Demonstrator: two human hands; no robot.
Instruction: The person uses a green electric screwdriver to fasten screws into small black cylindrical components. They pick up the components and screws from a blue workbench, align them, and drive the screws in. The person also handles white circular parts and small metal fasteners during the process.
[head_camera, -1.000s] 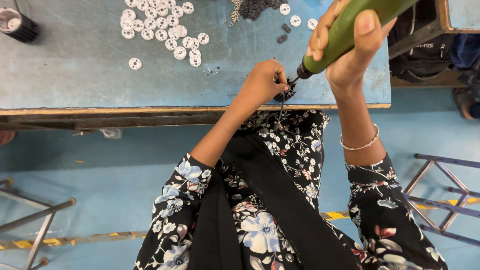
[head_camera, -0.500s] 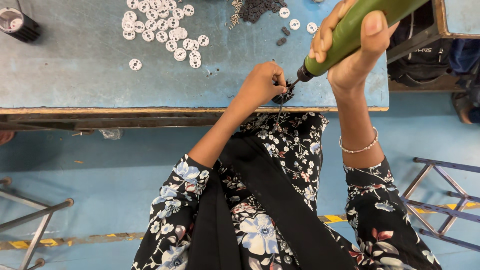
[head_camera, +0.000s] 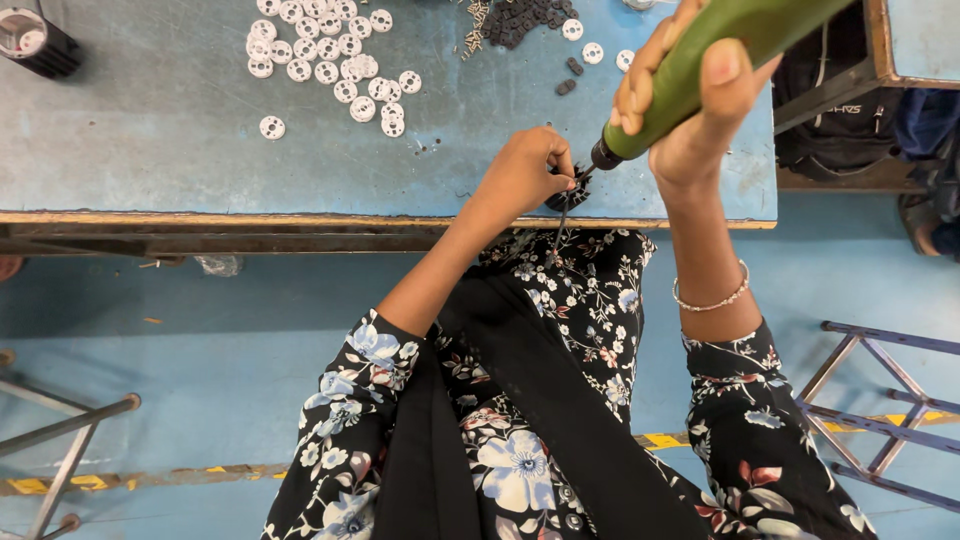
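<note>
Grip of the right hand (head_camera: 690, 110) is fully closed around a green power tool (head_camera: 720, 50), fingers wrapped over its barrel and the thumb laid along the upper side; grip of the left hand (head_camera: 525, 170) is pinched shut on a small dark part (head_camera: 570, 192) held at the near edge of the table (head_camera: 150, 150), toward its right end. Compared with half a second and one second earlier, little has altered: the tool has kept its slant, its tip remains at the pinched part, and the left hand has not left the edge; only slight shifts of framing show. On that evidence, the work on this one part appears to be continuing and not yet finished. The tool's long axis runs diagonally, from the table's far right down toward the near edge, with the dark tip (head_camera: 603, 155) pointing down and left at the part, touching or just beside it; exact contact cannot be told. The part itself is too small and too covered by fingers to judge its own axis. Elsewhere on the table, white discs (head_camera: 330, 60) lie scattered toward the far edge, a heap of dark parts (head_camera: 525, 18) lies right of them, and a black cylinder (head_camera: 35, 40) stands at the far left corner.
</note>
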